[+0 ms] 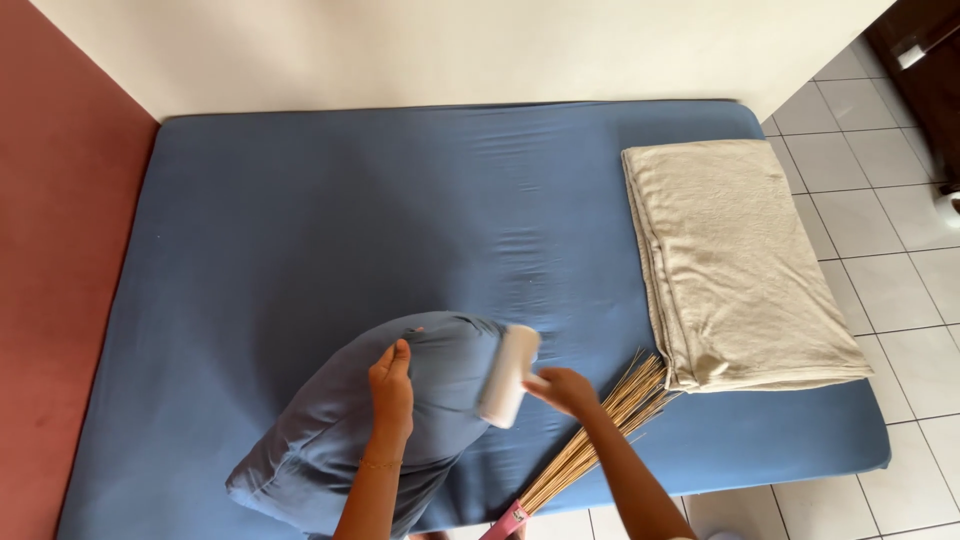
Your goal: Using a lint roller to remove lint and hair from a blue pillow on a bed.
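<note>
Both forearms rise from the bottom edge of the view, reaching out over a mattress [300,220] covered in a blue fitted sheet. Nearest of all lies a stick broom [590,440] — a bundle of thin tan bristles bound into a pink handle end — resting on the sheet under the right forearm, its bristles fanned toward the folded blanket.

The left hand [391,385] lies on top of a blue pillow [370,420], fingers together and pressed flat against the fabric, thumb beside them; it rests on the pillow rather than gripping it. A thin bracelet circles that wrist. The pillow sits near the front edge of the mattress, plump and creased, tilted up toward the middle of the bed.

The right hand [565,388] is closed around the handle of a white lint roller [508,375], whose cylinder stands nearly upright with its side touching the pillow's right end.

To the right, a beige blanket [735,265] lies folded into a long rectangle on the mattress, just beside the broom's tips. Beyond the bed — a cream wall at the back, a red wall on the left, and white floor tiles [890,280] on the right.
</note>
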